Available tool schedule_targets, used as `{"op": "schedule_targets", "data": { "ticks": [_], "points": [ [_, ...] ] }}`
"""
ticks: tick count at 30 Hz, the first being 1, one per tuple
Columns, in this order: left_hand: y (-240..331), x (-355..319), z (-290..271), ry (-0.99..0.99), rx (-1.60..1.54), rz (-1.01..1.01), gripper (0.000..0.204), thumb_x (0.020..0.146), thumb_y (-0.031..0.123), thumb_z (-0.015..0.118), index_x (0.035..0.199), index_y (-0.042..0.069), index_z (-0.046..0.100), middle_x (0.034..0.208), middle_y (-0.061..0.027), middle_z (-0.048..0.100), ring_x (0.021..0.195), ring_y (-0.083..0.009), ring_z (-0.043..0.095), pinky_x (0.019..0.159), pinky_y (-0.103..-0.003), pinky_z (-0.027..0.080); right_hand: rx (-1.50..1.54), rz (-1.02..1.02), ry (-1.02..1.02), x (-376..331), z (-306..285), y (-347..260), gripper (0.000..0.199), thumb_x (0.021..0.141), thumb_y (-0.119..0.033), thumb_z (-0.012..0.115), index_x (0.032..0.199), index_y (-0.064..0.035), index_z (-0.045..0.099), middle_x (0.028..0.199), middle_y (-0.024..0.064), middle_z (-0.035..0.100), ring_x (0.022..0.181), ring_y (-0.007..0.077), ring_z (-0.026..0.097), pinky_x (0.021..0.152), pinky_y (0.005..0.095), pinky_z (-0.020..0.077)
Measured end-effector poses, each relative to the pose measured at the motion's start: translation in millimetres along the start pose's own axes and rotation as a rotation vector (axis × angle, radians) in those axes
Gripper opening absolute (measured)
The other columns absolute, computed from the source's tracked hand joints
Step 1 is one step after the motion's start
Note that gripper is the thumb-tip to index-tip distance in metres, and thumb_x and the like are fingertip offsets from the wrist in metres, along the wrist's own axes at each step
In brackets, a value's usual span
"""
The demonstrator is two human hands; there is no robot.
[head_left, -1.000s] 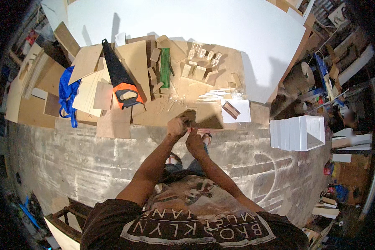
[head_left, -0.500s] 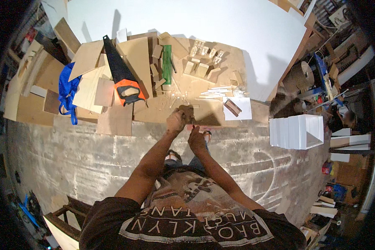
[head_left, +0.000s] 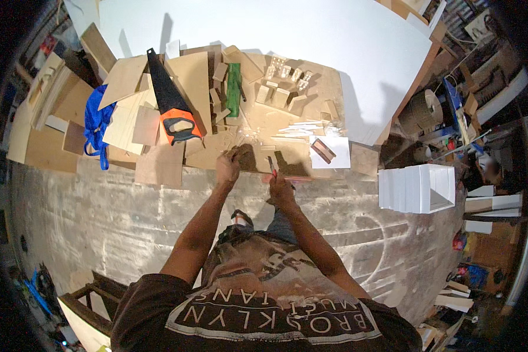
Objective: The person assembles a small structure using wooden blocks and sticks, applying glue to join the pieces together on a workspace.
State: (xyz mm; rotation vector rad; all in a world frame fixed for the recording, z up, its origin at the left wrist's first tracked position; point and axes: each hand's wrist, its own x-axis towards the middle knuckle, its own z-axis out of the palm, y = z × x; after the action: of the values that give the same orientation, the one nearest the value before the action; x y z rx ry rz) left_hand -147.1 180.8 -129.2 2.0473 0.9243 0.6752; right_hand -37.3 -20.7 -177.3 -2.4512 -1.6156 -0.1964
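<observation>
My right hand [head_left: 282, 189] is closed around a slim red-handled tool [head_left: 273, 166] with a thin dark end, pointing away from me over the bench's near edge. Its exact kind is too small to tell. To the left, my left hand [head_left: 228, 168] reaches over the same edge with its fingers bent together. What they hold, if anything, is lost in shade. Beyond and between the hands, a small wooden strip [head_left: 267, 148] lies on the brown work board [head_left: 293, 161]. Thin white sticks [head_left: 302, 129] and pale scraps are scattered just past it.
A handsaw [head_left: 176, 108] with an orange handle rests on plywood sheets at left, beside a blue bag [head_left: 98, 120]. Small wooden blocks [head_left: 281, 97] and a green strip [head_left: 233, 91] stand farther back. White paper [head_left: 338, 154] carries a brown piece. White box-like panels [head_left: 416, 186] stand at right.
My left hand has moved left, away from the right one, and the small strip between them now shows. The right hand has shifted slightly right, with more of its tool visible.
</observation>
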Motion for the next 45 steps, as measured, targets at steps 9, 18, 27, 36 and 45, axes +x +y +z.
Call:
{"op": "schedule_targets", "data": {
  "ticks": [9,18,27,36,45],
  "points": [
    [69,-31,33,-0.037,0.081,-0.034,0.025,0.081,0.011,0.063,0.104,0.003,0.068,0.095,-0.0213,0.065,0.088,-0.0394,0.063,0.076,-0.045,0.052,1.010,0.594,-0.324,14,-83,40,0.033,0.095,-0.029,0.057,0.109,0.0007,0.056,0.068,0.0184,0.058,0.074,0.0316,0.066,0.066,0.0464,0.0480],
    [84,-26,82,0.011,0.237,-0.116,0.019,0.079,0.013,0.065,0.096,0.007,0.069,0.099,-0.0132,0.064,0.095,-0.0350,0.062,0.079,-0.045,0.051,0.668,0.212,0.026,42,-84,92,0.034,0.091,-0.021,0.062,0.117,0.0003,0.057,0.093,0.0267,0.064,0.087,0.0421,0.064,0.074,0.0489,0.0508],
    [70,-35,96,0.252,-0.054,-0.226,0.019,0.083,0.011,0.066,0.097,0.000,0.069,0.083,-0.0138,0.068,0.075,-0.0273,0.066,0.066,-0.036,0.051,0.261,-0.185,-0.211,96,-66,116,0.050,0.090,-0.009,0.053,0.138,0.0014,0.041,0.113,0.0201,0.055,0.100,0.0385,0.059,0.087,0.0498,0.0478],
    [163,-40,93,0.422,-0.979,-0.757,0.022,0.089,0.008,0.069,0.110,0.003,0.066,0.091,-0.0036,0.066,0.079,-0.0136,0.064,0.064,-0.027,0.050,0.753,0.162,-0.097,112,-116,215,0.024,0.086,-0.006,0.061,0.109,0.0022,0.061,0.103,0.0234,0.060,0.093,0.0390,0.058,0.081,0.0496,0.0460],
    [211,-15,122,0.344,-1.220,-0.726,0.022,0.092,0.004,0.064,0.114,0.003,0.063,0.091,-0.0042,0.066,0.083,-0.0155,0.064,0.073,-0.028,0.053,0.404,0.180,-0.060,104,-123,321,0.019,0.087,-0.012,0.064,0.103,-0.0024,0.063,0.093,0.0215,0.063,0.085,0.0430,0.061,0.072,0.0510,0.0479]
  ]
}}
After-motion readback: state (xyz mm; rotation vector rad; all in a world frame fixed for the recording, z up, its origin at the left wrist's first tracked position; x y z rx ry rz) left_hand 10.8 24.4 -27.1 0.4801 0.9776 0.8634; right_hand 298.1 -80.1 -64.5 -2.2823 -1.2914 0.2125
